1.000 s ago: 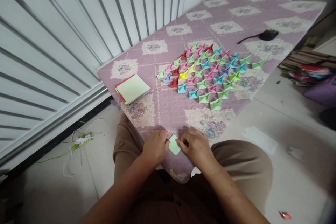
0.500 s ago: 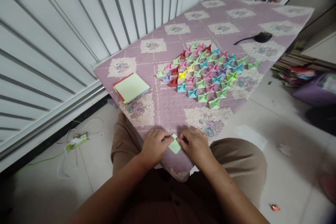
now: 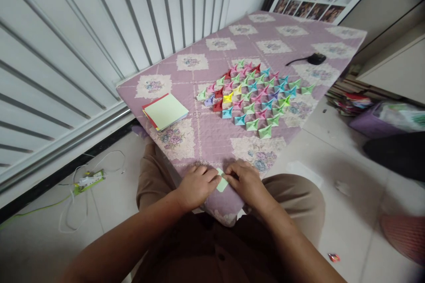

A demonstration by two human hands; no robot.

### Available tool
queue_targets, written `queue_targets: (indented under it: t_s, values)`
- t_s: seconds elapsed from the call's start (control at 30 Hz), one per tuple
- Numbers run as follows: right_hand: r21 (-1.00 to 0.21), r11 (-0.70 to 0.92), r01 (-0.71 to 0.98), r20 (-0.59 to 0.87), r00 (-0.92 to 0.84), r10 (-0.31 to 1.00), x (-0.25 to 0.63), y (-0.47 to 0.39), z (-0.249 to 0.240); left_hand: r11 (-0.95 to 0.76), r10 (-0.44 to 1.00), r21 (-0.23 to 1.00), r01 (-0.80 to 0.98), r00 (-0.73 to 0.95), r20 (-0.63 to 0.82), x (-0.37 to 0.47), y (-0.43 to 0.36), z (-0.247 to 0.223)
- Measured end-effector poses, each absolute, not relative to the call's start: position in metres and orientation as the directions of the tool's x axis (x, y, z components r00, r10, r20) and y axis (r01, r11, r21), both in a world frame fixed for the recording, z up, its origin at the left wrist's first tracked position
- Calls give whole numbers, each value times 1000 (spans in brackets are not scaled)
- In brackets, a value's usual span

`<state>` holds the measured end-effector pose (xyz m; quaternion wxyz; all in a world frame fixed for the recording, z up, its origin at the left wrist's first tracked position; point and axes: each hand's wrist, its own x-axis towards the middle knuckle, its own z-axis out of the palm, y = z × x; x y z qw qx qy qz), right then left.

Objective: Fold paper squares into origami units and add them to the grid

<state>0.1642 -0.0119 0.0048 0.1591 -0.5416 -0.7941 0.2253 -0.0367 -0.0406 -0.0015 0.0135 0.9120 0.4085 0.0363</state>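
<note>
A small folded piece of light green origami paper (image 3: 222,183) lies near the table's front corner, between my hands. My left hand (image 3: 199,184) presses its left edge with closed fingers. From the other side, the thumb and fingers of my right hand (image 3: 244,179) pinch its right edge. Parts of the paper are hidden under the fingertips. Beyond my hands, several folded paper pieces (image 3: 249,108) in green, pink, red, blue, yellow and purple stand in slanting rows. A stack of square paper sheets (image 3: 166,111), pale green on top, rests to the left.
The purple floral tablecloth (image 3: 212,141) covers the table. A black device with a cable (image 3: 316,58) lies toward the far right. White slatted panelling (image 3: 133,17) borders the left side. On the floor are a power strip (image 3: 89,181) and a purple container (image 3: 368,119).
The view has tilted and shifted slightly. My left fingers have moved a little over the green paper, covering more of its left side; my right hand still pinches its right side.
</note>
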Motion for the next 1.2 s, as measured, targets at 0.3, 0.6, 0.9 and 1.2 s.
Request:
queue_targets:
  t_s: [0.3,0.6,0.9,1.2]
  values:
    - [-370,255,893,-138,-324,936,163,-7,17,-711,703,62,700,707,77,-46,-39,-1]
    - [-342,196,919,-178,-268,947,167,-6,22,-749,662,137,648,724,192,-61,-41,-10]
    - [-395,260,881,-266,-380,886,173,7,22,-767,641,258,587,707,297,-69,-37,-23]
    - [-411,294,863,-241,-414,878,173,12,25,-770,635,107,629,740,223,-58,-29,-13]
